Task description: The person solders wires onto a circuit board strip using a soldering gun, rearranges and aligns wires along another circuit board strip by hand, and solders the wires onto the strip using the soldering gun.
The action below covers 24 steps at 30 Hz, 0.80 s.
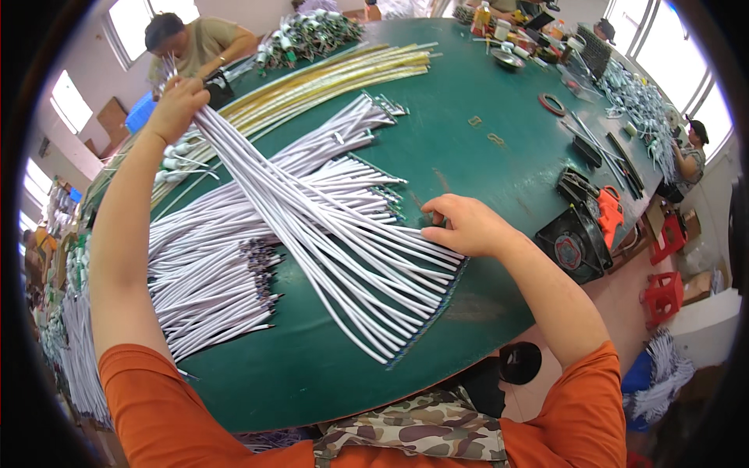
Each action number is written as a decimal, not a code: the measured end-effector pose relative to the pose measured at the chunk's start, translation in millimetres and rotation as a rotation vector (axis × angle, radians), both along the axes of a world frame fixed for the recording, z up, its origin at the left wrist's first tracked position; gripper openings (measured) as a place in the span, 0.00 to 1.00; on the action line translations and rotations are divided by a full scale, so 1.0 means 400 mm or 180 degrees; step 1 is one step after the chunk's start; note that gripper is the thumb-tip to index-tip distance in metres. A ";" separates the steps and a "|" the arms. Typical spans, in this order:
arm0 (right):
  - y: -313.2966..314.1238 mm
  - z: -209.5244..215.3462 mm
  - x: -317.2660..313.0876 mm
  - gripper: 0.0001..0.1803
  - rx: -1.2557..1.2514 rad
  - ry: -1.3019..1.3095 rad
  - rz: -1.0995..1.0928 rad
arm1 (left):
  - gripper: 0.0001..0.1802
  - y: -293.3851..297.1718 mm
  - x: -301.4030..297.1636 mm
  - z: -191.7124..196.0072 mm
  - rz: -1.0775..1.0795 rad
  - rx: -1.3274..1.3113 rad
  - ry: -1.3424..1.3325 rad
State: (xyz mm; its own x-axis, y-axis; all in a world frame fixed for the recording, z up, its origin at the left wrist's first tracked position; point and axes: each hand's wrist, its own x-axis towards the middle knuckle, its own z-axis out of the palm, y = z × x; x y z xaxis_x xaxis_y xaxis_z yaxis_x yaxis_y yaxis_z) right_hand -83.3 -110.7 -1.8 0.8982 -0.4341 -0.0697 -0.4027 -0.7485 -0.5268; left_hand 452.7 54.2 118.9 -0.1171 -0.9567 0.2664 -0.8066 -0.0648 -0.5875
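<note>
Your left hand (pixel 178 109) grips the gathered end of the fanned white cables (pixel 300 207), which slant across other cable piles (pixel 211 300) on the green table (pixel 304 390); your right hand (pixel 466 225) hovers by the spread end, thumb and index slightly parted, contact unclear. Best to hold the bundle snugly without kinking it, and straighten cables gently so nothing strains the thin blue-green strip (pixel 428 322).

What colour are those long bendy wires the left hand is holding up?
The wires are white, best seen in the head view.
</note>
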 end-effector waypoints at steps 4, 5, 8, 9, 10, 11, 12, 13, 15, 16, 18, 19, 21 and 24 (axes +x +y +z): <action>0.040 0.015 -0.016 0.25 0.0399 0.0217 -0.0431 | 0.08 -0.103 0.040 -0.030 -0.0687 -0.0586 -0.0178; 0.049 0.007 -0.028 0.25 0.0436 0.0271 -0.0441 | 0.10 -0.126 0.040 -0.030 -0.0693 -0.0692 -0.0229; 0.101 -0.014 -0.073 0.24 0.0338 0.0050 -0.0410 | 0.18 -0.191 0.038 -0.014 -0.0670 -0.0844 -0.0384; 0.122 -0.008 -0.076 0.24 0.0453 0.0089 -0.0424 | 0.22 -0.196 0.053 0.006 -0.0672 -0.0927 -0.0490; 0.136 0.003 -0.081 0.24 0.0546 0.0133 -0.0474 | 0.26 -0.203 0.054 0.018 -0.0705 -0.1033 -0.0588; 0.153 0.012 -0.088 0.23 0.0719 0.0241 -0.0593 | 0.26 -0.227 0.017 0.008 -0.0718 -0.1005 -0.0537; 0.166 0.007 -0.098 0.23 0.0738 0.0270 -0.0607 | 0.21 -0.261 -0.045 0.008 -0.1045 -0.1157 -0.0435; 0.182 0.002 -0.112 0.23 0.0783 0.0195 -0.0606 | 0.17 -0.284 -0.095 0.015 -0.1362 -0.1309 -0.0346; 0.209 -0.001 -0.128 0.22 0.0849 0.0054 -0.0550 | 0.16 -0.308 -0.138 0.040 -0.1360 -0.1166 -0.0328; 0.222 0.004 -0.131 0.22 0.0874 0.0049 -0.0533 | 0.15 -0.317 -0.146 0.050 -0.1386 -0.1047 -0.0303; 0.244 0.010 -0.137 0.22 0.0986 0.0133 -0.0698 | 0.15 -0.317 -0.152 0.052 -0.1325 -0.0951 -0.0258; 0.249 -0.001 -0.141 0.22 0.0997 0.0118 -0.0685 | 0.17 -0.323 -0.161 0.038 -0.1222 -0.0964 -0.0284; 0.259 -0.029 -0.146 0.23 0.0535 -0.0306 -0.0553 | 0.25 -0.304 -0.169 0.019 -0.0523 -0.0843 -0.0169; 0.267 -0.036 -0.157 0.23 -0.0079 -0.0457 -0.0475 | 0.32 -0.250 -0.215 0.010 -0.0288 -0.0672 0.0088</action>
State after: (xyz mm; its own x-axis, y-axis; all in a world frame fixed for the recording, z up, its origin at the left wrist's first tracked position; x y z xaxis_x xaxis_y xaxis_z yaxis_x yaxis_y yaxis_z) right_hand -146.2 -3.8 -16.3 0.8236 -0.5632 0.0667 -0.4323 -0.6996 -0.5689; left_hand 366.8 -45.9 123.0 -0.1899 -0.8653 0.4639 -0.8303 -0.1106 -0.5462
